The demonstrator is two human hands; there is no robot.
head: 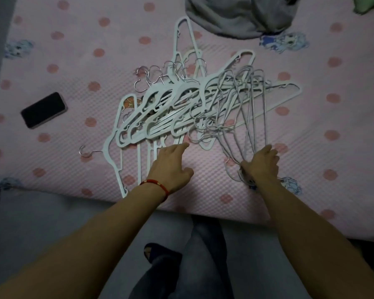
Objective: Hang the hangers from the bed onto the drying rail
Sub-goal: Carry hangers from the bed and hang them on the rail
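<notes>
**Both hands at the hanger pile, bed edge**

I see my right hand (262, 164) clenched around the near ends of a fan of thin wire hangers (244, 117); count unclear, they overlap. My left hand (171, 167) is released, fingers spread, fingertip touching the flat white plastic hangers (160, 111) just ahead of it. Those are a tangled heap with metal hooks, too many to count. All lie on the bed (73, 61), a quilted pink cover with darker dots. Red cord bracelet (158, 184) on left wrist. One black phone (44, 110) well left of left hand. Grey crumpled cloth (235, 16) far beyond the pile.
</notes>
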